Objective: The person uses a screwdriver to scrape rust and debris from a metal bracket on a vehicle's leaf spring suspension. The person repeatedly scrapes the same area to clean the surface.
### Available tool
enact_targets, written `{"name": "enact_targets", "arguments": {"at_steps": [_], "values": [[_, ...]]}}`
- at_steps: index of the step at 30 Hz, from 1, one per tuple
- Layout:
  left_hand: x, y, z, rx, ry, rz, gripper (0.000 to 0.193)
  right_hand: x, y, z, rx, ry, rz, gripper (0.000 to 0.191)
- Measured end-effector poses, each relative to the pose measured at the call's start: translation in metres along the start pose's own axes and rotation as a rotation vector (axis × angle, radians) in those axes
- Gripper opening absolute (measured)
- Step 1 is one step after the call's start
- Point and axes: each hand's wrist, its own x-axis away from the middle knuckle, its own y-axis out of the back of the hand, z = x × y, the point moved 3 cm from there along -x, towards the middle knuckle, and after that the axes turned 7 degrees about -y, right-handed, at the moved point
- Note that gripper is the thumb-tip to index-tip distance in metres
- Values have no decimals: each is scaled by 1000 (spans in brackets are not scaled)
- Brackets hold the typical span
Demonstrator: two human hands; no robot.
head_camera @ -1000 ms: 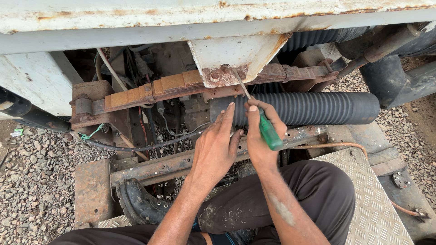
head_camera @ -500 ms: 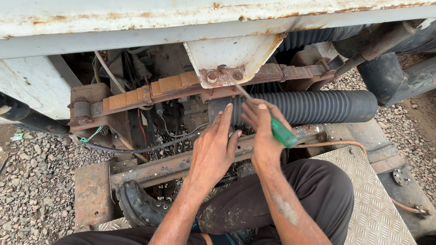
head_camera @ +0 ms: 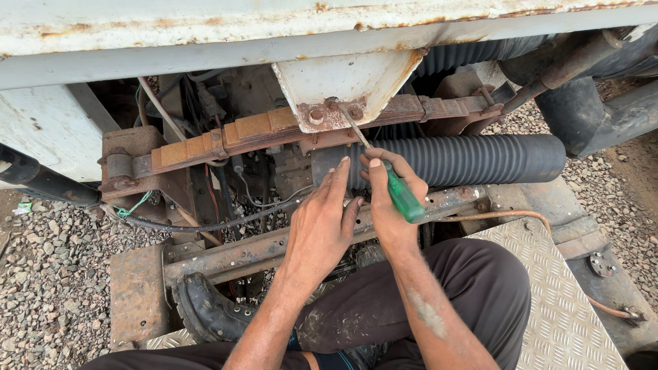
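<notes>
Right hand (head_camera: 387, 205): closed around green handle of screwdriver (head_camera: 401, 195). Shaft long axis: diagonal, running up-left from handle; tip at rusty bolted bracket (head_camera: 336, 113) under white body panel (head_camera: 205, 27). Handle end: pointing down-right, toward tread plate (head_camera: 548, 288). Left hand (head_camera: 322, 223): open, fingers extended upward, lying just beside right hand, over black corrugated hose (head_camera: 480, 157). Hose axis: horizontal. Rusty leaf spring (head_camera: 219, 140): left of bracket. Boot (head_camera: 209, 312): on frame below. Gravel (head_camera: 48, 274): at left. Labels, signs: none legible.
</notes>
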Motion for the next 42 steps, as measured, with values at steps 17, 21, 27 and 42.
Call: {"name": "enact_targets", "arguments": {"at_steps": [17,21,27,42], "values": [[1,-3,4,24,-7,4,67,7,-4,8,325,-10,-32,24],[1,-2,3,11,-12,1,67,8,-5,7,252,23,20,25],[2,-2,-4,14,3,14,67,-7,8,-3,-173,-128,50,29],[0,0,1,18,-9,-7,66,-2,3,1,59,64,-36,24]]}}
